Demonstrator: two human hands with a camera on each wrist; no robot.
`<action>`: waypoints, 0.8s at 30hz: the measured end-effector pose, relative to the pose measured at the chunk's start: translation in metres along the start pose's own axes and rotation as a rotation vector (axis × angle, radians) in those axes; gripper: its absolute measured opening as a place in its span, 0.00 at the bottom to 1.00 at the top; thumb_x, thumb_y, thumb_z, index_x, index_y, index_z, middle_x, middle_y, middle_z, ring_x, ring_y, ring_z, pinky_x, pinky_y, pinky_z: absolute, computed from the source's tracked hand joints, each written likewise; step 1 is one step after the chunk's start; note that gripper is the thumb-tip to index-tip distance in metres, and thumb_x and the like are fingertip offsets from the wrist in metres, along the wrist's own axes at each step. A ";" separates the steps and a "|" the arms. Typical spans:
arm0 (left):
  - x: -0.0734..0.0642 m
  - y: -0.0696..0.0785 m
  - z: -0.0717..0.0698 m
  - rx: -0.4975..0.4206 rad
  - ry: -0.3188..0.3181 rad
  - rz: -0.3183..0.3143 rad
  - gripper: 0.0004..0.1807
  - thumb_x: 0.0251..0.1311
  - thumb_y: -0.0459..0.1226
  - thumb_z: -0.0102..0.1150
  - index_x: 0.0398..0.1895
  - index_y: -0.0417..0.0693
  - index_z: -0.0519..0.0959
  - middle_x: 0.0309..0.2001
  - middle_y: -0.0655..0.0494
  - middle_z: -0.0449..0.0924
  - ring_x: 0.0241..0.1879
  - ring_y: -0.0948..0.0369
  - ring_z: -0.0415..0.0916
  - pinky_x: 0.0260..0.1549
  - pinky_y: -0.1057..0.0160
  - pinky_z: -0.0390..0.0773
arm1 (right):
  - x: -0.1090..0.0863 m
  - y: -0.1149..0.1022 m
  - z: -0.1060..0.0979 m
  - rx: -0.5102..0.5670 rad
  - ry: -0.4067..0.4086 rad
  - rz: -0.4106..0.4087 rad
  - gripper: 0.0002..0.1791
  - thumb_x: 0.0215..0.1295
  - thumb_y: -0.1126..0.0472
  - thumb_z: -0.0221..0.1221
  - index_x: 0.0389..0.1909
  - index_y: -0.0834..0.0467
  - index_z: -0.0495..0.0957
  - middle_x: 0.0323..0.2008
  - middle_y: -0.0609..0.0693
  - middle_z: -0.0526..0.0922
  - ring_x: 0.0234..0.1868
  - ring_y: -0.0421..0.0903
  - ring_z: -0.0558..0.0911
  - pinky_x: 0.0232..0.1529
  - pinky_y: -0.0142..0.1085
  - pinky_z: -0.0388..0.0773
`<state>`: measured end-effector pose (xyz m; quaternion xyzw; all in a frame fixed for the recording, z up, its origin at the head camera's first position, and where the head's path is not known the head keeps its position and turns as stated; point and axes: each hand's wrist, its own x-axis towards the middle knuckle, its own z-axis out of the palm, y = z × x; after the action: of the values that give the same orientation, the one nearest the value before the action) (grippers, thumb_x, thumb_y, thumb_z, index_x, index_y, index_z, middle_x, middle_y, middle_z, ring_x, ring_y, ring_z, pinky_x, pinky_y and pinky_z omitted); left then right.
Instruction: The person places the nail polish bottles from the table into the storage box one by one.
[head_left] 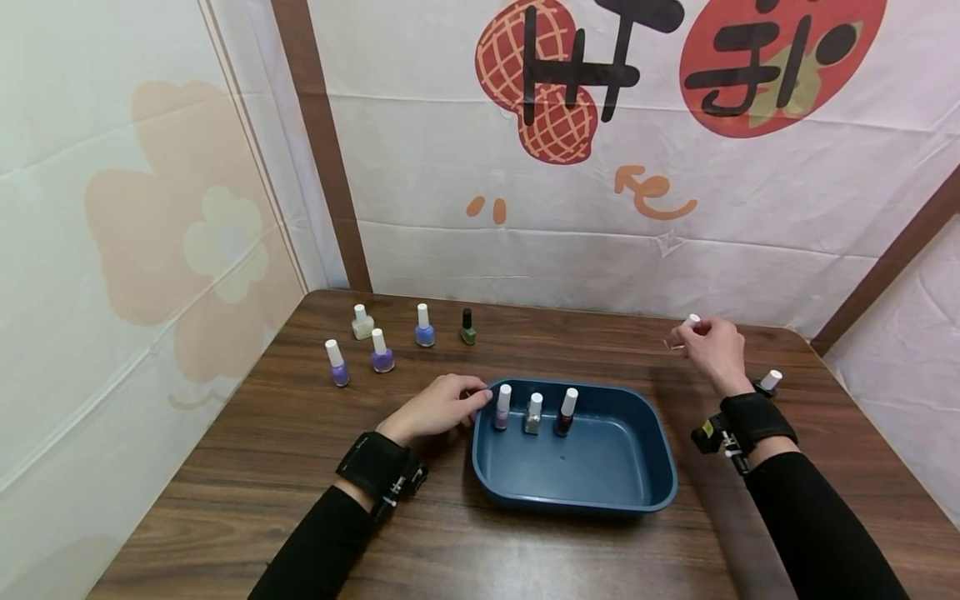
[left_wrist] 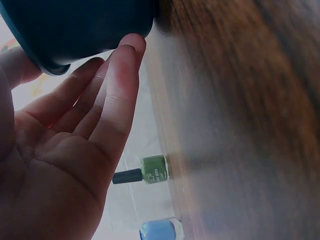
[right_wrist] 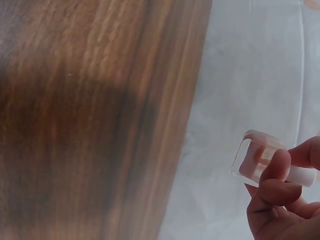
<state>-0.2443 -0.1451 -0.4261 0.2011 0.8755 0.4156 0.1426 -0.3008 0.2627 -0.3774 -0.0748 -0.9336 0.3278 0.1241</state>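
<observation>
My left hand [head_left: 442, 404] holds the left corner of a dark blue plastic tray [head_left: 577, 500], thumb at the rim and fingers along its outer wall [left_wrist: 90, 30]. Inside the tray's far left part stand a lilac nail polish bottle [head_left: 502, 414], a silvery one [head_left: 533, 417] and a dark red one [head_left: 565, 422]. Over the table's far right side, my right hand [head_left: 716, 350] pinches a clear, pale pink nail polish bottle [right_wrist: 246, 159] with a white cap. Fingers cover part of its glass and cap.
Several nail polish bottles stand far left: two purple [head_left: 339, 371] [head_left: 382, 360], a cream [head_left: 362, 327], a blue [head_left: 424, 335] and a green one with black cap [head_left: 468, 333]. Another white-capped bottle [head_left: 771, 381] is partly hidden behind my right wrist. Printed cloth [head_left: 420, 250] hangs behind the table.
</observation>
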 end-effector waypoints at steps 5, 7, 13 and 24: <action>0.000 0.002 -0.001 0.003 -0.006 0.005 0.17 0.72 0.46 0.46 0.51 0.47 0.79 0.34 0.54 0.80 0.28 0.61 0.79 0.27 0.63 0.79 | -0.001 -0.007 -0.006 0.002 -0.007 -0.045 0.20 0.66 0.53 0.51 0.43 0.66 0.78 0.38 0.63 0.84 0.28 0.46 0.84 0.27 0.32 0.73; 0.000 0.003 -0.001 0.002 -0.007 0.000 0.16 0.72 0.46 0.46 0.50 0.48 0.79 0.34 0.54 0.80 0.29 0.60 0.79 0.27 0.63 0.79 | -0.002 -0.011 -0.008 0.004 -0.007 -0.059 0.19 0.66 0.53 0.52 0.43 0.66 0.78 0.38 0.63 0.83 0.28 0.45 0.83 0.26 0.31 0.73; -0.001 0.003 -0.001 0.000 -0.003 -0.001 0.16 0.72 0.45 0.46 0.50 0.47 0.79 0.34 0.54 0.80 0.29 0.60 0.79 0.25 0.62 0.79 | -0.007 -0.022 -0.011 0.022 -0.031 -0.129 0.17 0.65 0.55 0.52 0.41 0.66 0.78 0.37 0.64 0.83 0.26 0.46 0.83 0.25 0.30 0.75; -0.001 0.002 0.000 0.001 0.001 0.002 0.15 0.72 0.45 0.46 0.49 0.48 0.80 0.33 0.54 0.79 0.28 0.60 0.79 0.25 0.62 0.79 | -0.018 -0.044 -0.012 0.081 -0.097 -0.214 0.14 0.65 0.57 0.55 0.42 0.66 0.78 0.39 0.64 0.84 0.23 0.39 0.81 0.26 0.32 0.79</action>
<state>-0.2429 -0.1450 -0.4244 0.2019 0.8755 0.4156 0.1416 -0.2831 0.2319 -0.3440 0.0463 -0.9271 0.3534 0.1161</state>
